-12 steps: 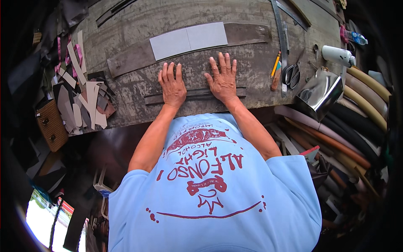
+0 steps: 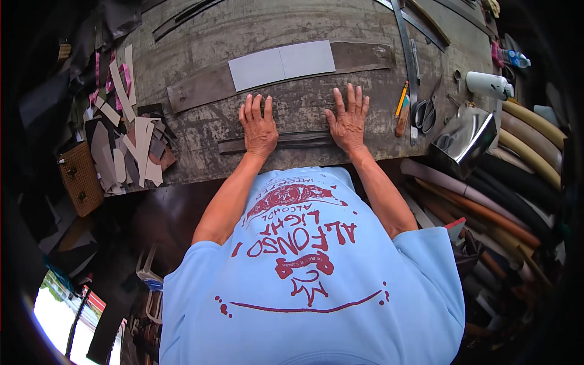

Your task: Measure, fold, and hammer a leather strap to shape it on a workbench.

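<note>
Two hands, the left hand (image 2: 258, 125) and right hand (image 2: 348, 118), lay flat with fingers spread, pressing one dark strip (image 2: 286, 142) at frame centre on the workbench (image 2: 201, 131); two grey sheets (image 2: 281, 64) lay just above.

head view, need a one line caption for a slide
Both hands, left and right, press flat on a dark strip on a worn workbench.

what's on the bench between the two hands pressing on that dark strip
Head view: only the dark strip itself runs between the left hand and right hand; otherwise bare workbench.
</note>
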### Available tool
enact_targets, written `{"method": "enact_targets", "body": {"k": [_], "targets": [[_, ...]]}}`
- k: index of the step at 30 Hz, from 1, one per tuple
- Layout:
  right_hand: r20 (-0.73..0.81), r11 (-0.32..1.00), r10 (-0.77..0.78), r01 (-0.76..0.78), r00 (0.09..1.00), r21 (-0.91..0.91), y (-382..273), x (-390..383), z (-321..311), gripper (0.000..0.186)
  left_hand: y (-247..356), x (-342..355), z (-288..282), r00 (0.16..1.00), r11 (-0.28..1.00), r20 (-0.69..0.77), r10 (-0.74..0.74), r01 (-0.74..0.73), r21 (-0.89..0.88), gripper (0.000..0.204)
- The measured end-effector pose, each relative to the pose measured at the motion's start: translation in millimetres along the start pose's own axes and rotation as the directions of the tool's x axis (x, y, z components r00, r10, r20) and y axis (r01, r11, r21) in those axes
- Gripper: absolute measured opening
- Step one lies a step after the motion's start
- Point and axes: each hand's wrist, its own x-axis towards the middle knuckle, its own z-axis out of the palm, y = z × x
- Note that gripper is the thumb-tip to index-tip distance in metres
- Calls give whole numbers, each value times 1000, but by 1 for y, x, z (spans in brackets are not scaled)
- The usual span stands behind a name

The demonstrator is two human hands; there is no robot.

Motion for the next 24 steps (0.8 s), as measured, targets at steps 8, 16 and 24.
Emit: {"method": "enact_targets", "body": {"k": [8,16,24], "targets": [[-63,974,-5,19,998,224,-97,30,12,58,-2,0,8,999,1000,-45,-1,2,19,49],[19,992,-57,55,998,113,-120,20,38,55,-17,-3,-6,999,999,-12,40,-40,-7,50],[14,994,-35,34,999,102,-113,18,40,62,-96,-11,-48,991,977,-68,118,-104,184,50]]}}
